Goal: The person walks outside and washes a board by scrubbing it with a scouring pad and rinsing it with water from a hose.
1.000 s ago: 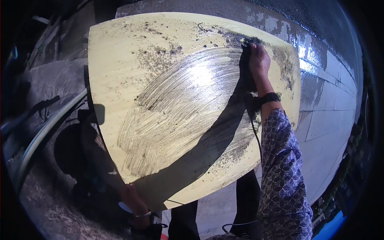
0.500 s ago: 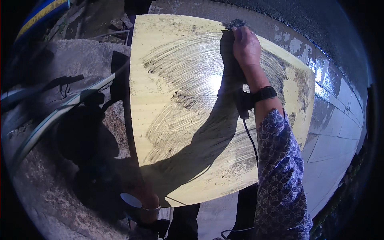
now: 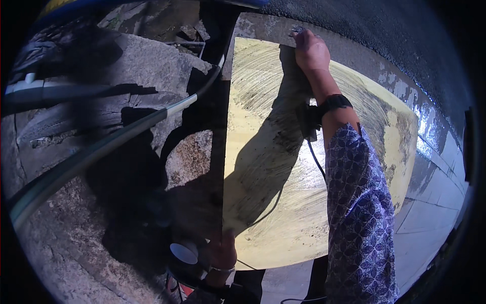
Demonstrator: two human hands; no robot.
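A large pale yellow board lies tilted before me, streaked with dark grime in curved scrub marks. My right hand is closed at its far edge, on a shiny, wiry scouring pad that shows only in part past the fingers. A black strap with a small box and cable sits on that wrist. At the near left corner of the board, my left hand grips the edge; deep shadow hides most of its fingers. My arm's shadow crosses the board's surface.
A pale hose runs across rough stone slabs on the left. Beside my left hand is a round white object. Wet paving lies to the right, with a dark wet surface beyond the board.
The view has shifted left, so the board and my left hand sit further right in it. My right hand has moved relative to the board, out to the far edge toward its left corner.
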